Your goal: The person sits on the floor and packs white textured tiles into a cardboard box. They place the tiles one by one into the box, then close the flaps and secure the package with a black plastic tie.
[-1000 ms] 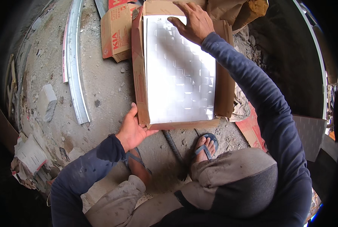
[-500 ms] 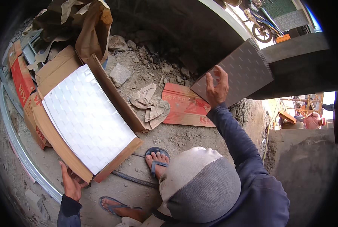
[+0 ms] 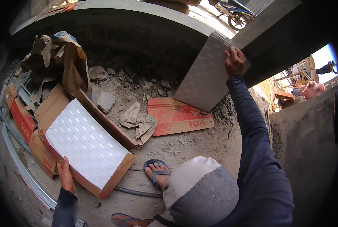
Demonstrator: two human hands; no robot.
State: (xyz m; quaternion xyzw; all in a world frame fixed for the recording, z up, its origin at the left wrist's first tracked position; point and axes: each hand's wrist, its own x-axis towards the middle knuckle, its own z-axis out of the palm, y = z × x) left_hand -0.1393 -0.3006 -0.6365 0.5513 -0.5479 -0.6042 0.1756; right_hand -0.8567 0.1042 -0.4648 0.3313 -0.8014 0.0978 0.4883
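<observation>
A dusty concrete floor (image 3: 191,145) strewn with rubble fills the view, bounded at the top by a curved concrete ledge (image 3: 138,15) and on the right by a grey wall (image 3: 309,143). On the floor at the left lies an open cardboard box (image 3: 112,125), its flaps spread, with a stack of white patterned tiles (image 3: 84,142) lying flat inside it. Above the box sits a heap of torn brown paper and cardboard (image 3: 59,56). A long metal strip (image 3: 21,170) curves along the floor to the left of the box.

A grey tile (image 3: 205,77) is held up off the floor at the upper right, tilted, its top corner against the ledge and its lower edge just above a flattened red piece of cardboard (image 3: 178,115). The right hand (image 3: 234,60) is clamped on the tile's upper right edge, fingers curled over it, the dark sleeve reaching up from below.

The left hand (image 3: 65,174) grips the near left edge of the box, fingers closed over the rim.

A crumpled rag (image 3: 138,121) lies between the box and the red cardboard. A foot in a sandal (image 3: 157,172) stands just beside the box's near corner, and a ribbed steel bar (image 3: 137,192) lies on the floor below it.
</observation>
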